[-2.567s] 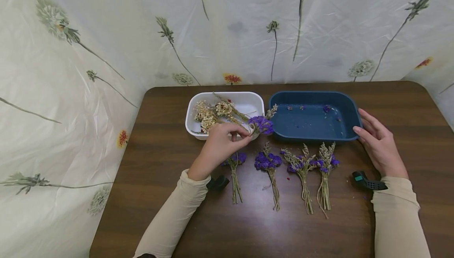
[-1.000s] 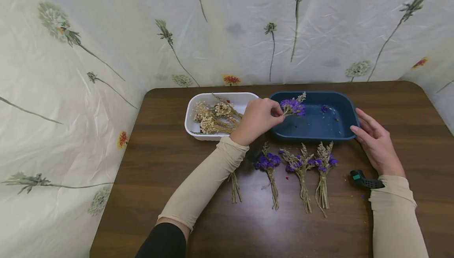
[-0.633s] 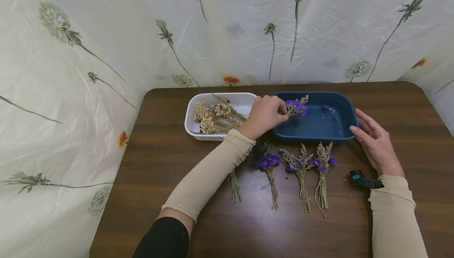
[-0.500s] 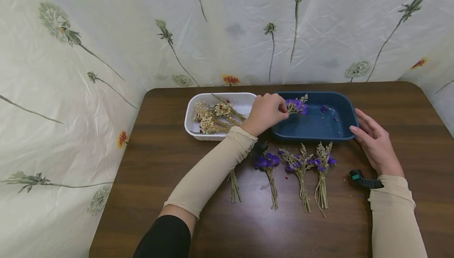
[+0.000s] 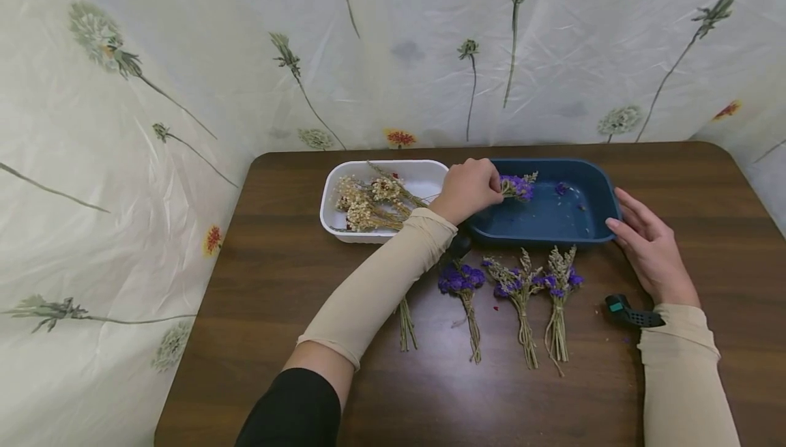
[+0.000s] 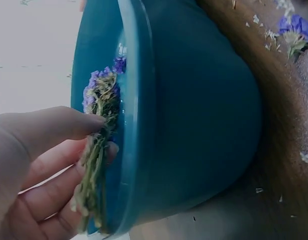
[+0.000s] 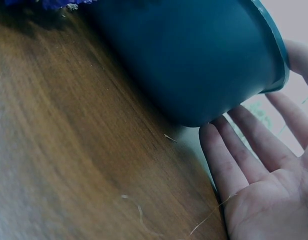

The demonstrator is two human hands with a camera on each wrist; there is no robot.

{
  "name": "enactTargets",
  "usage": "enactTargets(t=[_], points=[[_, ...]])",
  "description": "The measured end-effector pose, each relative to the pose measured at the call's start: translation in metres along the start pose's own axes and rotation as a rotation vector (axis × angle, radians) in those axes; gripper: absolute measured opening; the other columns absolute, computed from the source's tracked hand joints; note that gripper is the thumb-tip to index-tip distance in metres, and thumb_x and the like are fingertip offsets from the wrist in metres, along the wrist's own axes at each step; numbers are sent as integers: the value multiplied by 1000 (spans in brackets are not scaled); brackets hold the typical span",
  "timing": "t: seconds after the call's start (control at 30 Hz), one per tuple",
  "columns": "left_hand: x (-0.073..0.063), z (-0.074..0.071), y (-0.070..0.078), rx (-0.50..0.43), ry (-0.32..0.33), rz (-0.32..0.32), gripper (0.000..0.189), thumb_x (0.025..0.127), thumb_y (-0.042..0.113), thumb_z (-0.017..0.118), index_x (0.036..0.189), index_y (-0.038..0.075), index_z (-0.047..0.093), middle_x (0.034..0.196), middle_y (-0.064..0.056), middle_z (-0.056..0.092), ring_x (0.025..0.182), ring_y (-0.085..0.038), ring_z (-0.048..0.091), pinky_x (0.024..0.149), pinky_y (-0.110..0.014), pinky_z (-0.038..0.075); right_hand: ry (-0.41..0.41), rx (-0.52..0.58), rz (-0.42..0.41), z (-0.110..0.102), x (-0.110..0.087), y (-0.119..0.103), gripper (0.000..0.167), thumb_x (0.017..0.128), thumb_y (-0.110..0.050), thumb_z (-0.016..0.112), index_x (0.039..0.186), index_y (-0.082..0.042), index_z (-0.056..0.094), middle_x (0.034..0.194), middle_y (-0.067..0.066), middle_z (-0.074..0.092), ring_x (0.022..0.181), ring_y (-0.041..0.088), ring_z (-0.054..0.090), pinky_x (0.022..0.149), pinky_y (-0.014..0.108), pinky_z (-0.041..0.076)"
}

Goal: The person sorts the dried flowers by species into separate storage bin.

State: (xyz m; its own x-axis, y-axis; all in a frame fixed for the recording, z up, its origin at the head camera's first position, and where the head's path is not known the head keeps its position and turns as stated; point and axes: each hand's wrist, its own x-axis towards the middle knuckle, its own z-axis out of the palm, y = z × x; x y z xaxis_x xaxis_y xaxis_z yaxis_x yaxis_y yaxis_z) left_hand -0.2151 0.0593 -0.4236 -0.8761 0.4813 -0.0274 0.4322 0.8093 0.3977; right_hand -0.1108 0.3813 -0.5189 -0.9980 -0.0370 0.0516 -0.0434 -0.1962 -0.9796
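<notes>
In the head view my left hand (image 5: 468, 189) reaches over the left end of a blue plastic tray (image 5: 540, 223). Between thumb and fingers it pinches a small bunch of dried purple flowers (image 5: 518, 188). The left wrist view shows the bunch's green stems (image 6: 96, 170) running down past the fingers, just inside the tray's rim (image 6: 136, 100). My right hand (image 5: 660, 256) rests against the tray's right end. Seen from the right wrist, its fingers (image 7: 216, 155) are nearly straight along the outer wall, with the thumb up by the rim.
A white tray (image 5: 424, 172) holding cream dried flowers (image 5: 362, 211) stands left of the blue one. Several tied purple bunches (image 5: 560, 310) lie in a row in front, one partly hidden by my left sleeve (image 5: 374, 297). Loose petals lie in the blue tray. A patterned curtain (image 5: 393, 58) hangs behind.
My left hand has carried the bunch rightward from above the white tray to inside the blue tray, lately shifting slightly lower and right. My right hand has stayed at the tray's end.
</notes>
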Motion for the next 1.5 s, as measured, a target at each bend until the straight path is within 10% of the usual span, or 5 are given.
enactTargets(t=[0.43,1.0,1.5], points=[[11,8,17,164,-68,-31,22,97,28,72,76,24,67,77,10,69,68,-8,61,64,-27,50,-6,18,-15,1,0,-1,62,103,3,55,161,-8,36,144,-2,58,118,4,68,91,14,55],[24,9,28,155,-246,-125,22,101,21,61,80,21,55,76,5,51,67,-14,45,61,-31,38,-15,17,-19,1,-1,-1,62,104,3,54,161,-8,35,144,-3,58,119,3,68,92,13,54],[22,10,25,87,-209,-124,37,92,27,79,70,20,51,71,5,54,67,-13,54,63,-30,45,-10,-5,-6,1,-2,-1,61,104,-3,57,161,-9,35,153,-1,52,126,3,63,96,13,53]])
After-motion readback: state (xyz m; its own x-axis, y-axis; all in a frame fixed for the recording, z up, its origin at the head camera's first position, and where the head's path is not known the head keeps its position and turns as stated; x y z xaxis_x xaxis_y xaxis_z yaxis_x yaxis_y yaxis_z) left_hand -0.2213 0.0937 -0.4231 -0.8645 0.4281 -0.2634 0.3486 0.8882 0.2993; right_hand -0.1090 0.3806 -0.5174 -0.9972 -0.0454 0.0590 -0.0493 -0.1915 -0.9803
